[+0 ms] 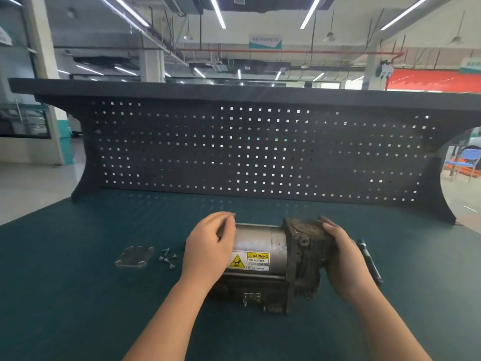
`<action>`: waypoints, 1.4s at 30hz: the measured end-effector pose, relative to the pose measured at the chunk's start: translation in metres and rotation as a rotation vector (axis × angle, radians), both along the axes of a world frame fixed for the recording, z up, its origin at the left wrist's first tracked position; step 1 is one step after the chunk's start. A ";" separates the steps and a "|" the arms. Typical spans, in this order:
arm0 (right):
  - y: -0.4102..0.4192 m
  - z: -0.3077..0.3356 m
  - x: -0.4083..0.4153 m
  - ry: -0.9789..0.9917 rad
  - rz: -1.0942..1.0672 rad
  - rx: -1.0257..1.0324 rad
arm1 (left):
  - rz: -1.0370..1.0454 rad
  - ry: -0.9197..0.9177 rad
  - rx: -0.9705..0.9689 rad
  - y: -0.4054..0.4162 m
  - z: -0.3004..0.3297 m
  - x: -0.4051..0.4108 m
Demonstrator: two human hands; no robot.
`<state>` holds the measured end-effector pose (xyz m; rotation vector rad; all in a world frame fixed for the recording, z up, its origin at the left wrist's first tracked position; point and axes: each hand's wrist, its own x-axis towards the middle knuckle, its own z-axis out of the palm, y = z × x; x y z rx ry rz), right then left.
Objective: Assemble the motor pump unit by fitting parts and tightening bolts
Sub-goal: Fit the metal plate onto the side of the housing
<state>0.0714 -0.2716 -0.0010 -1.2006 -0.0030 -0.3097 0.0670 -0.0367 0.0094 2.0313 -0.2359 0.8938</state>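
From the head camera I see one motor pump unit (263, 259) lying on its side on the green bench mat (78, 295), near the front edge, its silver motor barrel to the left and the dark cast pump head to the right. A yellow and white hot-surface warning label (250, 261) faces me.

My left hand (208, 248) curls over the barrel's left end and grips it, hiding that end. My right hand (341, 256) wraps round the pump head's right side, fingers bent onto the casting.

Left of the unit, apart from it, lies one flat metal cover plate (134, 257); between plate and left hand sits a loose cluster of about five bolts (168, 257). One dark tool handle (369, 260) lies just right of my right hand, partly hidden. A black pegboard (260, 152) stands at the far edge.
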 end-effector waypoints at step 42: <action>-0.006 0.000 -0.015 -0.031 0.238 0.122 | -0.392 0.176 0.274 -0.090 0.041 -0.013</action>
